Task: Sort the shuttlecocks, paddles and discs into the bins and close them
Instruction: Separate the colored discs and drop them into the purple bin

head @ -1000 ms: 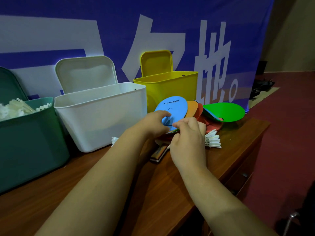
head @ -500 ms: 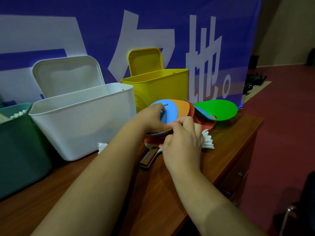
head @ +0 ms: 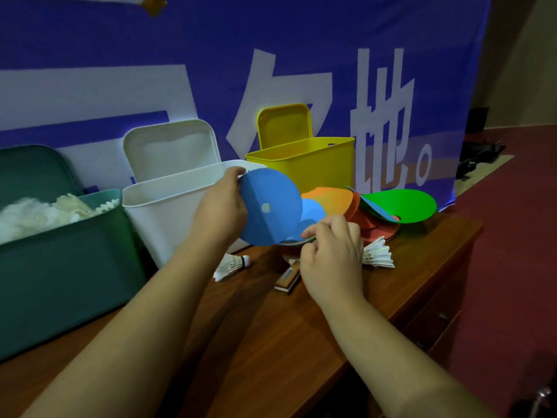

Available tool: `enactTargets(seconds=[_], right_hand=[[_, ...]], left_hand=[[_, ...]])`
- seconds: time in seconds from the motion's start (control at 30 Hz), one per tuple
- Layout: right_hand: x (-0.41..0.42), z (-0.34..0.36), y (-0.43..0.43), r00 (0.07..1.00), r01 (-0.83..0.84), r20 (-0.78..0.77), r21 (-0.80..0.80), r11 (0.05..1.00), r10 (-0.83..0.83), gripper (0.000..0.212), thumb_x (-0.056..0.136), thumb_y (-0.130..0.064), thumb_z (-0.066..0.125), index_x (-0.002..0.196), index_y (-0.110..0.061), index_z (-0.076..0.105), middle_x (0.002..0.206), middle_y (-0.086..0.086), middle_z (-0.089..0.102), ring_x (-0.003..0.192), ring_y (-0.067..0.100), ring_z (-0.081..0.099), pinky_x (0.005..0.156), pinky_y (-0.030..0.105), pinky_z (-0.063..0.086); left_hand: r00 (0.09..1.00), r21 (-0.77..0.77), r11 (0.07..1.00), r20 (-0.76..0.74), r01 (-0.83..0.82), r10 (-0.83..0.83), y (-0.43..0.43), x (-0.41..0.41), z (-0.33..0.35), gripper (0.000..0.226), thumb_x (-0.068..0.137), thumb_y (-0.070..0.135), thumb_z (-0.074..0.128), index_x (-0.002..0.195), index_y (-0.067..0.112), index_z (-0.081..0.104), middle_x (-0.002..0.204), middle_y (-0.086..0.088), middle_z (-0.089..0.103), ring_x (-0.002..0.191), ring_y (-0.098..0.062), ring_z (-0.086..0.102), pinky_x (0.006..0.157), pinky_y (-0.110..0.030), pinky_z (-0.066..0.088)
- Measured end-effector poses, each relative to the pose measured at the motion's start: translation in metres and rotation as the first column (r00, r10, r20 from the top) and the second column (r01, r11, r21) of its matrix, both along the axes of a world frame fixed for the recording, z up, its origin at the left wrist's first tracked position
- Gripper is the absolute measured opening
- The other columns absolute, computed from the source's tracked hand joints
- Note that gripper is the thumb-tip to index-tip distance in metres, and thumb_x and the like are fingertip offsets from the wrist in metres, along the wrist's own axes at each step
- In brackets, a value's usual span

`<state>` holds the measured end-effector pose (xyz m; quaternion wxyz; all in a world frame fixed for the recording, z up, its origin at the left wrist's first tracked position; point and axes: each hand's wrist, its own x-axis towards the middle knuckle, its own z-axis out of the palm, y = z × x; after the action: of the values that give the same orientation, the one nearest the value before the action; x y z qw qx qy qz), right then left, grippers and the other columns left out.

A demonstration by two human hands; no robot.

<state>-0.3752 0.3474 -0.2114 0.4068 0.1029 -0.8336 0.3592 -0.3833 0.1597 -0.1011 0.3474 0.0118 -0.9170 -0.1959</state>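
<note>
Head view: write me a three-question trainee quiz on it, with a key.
1. True or false: the left hand grips a blue disc tilted up from the disc pile.
2. Which bin shows shuttlecocks inside? A) white bin B) yellow bin C) green bin
3. How many loose shuttlecocks lie on the wooden table?
Key: 1 true; 2 C; 3 two.
</note>
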Motion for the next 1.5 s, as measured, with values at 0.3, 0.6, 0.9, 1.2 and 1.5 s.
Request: enactTargets(seconds=[0.3, 0.6, 0.9, 1.2, 1.5], right_hand=[[0.012, 0.008, -0.040, 0.922, -0.385, 0.108, 0.337, 0.859, 0.371, 0.020, 0.088, -0.016, 0.053, 0.105, -0.019, 0.063, 0.105, 0.001, 0.054, 0.103, 0.028, 0.053, 0.093, 0.046, 0.048], [0.009, 0.017, -0.141, 0.828, -0.421, 0.534, 0.393, 0.818, 0.170, 0.060, 0.095, -0.015, 0.059, 0.151, -0.014, 0.039, 0.149, 0.011, 0.051, 0.137, 0.037, 0.045, 0.110, 0.045, 0.041], [0.028, 0.004, -0.161, 0.871, -0.444, 0.419, 0.448, 0.776, 0.256, 0.082, 0.095, -0.033, 0.066, 0.164, -0.020, 0.024, 0.146, 0.009, 0.048, 0.132, 0.035, 0.049, 0.108, 0.047, 0.044], [0.112, 0.077, -0.237, 0.671, -0.720, 0.264, 0.009, 0.694, 0.693, 0.068, 0.094, -0.038, 0.073, 0.154, -0.024, 0.044, 0.142, 0.000, 0.056, 0.113, 0.019, 0.062, 0.096, 0.034, 0.051], [0.174, 0.107, -0.326, 0.485, -0.856, 0.162, -0.114, 0.505, 0.859, 0.060, 0.094, -0.040, 0.073, 0.146, -0.036, 0.046, 0.122, -0.009, 0.059, 0.085, 0.005, 0.063, 0.076, 0.026, 0.048]], left_hand=[[0.984, 0.189, 0.967, 0.071, -0.171, 0.161, -0.103, 0.161, -0.028, 0.027, 0.107, 0.020, 0.048, 0.123, 0.027, 0.067, 0.106, 0.006, 0.069, 0.093, -0.015, 0.061, 0.076, -0.032, 0.046], [0.929, 0.428, 0.843, 0.308, -0.326, 0.203, -0.164, 0.217, -0.090, 0.032, 0.094, 0.041, 0.074, 0.124, 0.030, 0.068, 0.110, 0.011, 0.068, 0.099, -0.008, 0.066, 0.084, -0.031, 0.055], [0.984, 0.746, 0.646, 0.171, -0.160, 0.047, -0.170, 0.232, -0.059, 0.014, 0.098, 0.021, 0.071, 0.109, 0.025, 0.080, 0.095, 0.004, 0.079, 0.084, -0.015, 0.077, 0.061, -0.026, 0.059], [0.923, 0.519, 0.821, -0.141, -0.238, 0.357, -0.226, 0.328, 0.023, 0.020, 0.096, 0.022, 0.072, 0.108, 0.037, 0.077, 0.095, 0.016, 0.073, 0.085, 0.000, 0.068, 0.079, -0.029, 0.059], [0.509, 0.378, 0.775, -0.594, -0.507, 0.623, -0.350, 0.395, 0.034, 0.026, 0.099, 0.024, 0.070, 0.124, 0.028, 0.076, 0.110, 0.009, 0.069, 0.097, -0.004, 0.064, 0.078, -0.010, 0.051]])
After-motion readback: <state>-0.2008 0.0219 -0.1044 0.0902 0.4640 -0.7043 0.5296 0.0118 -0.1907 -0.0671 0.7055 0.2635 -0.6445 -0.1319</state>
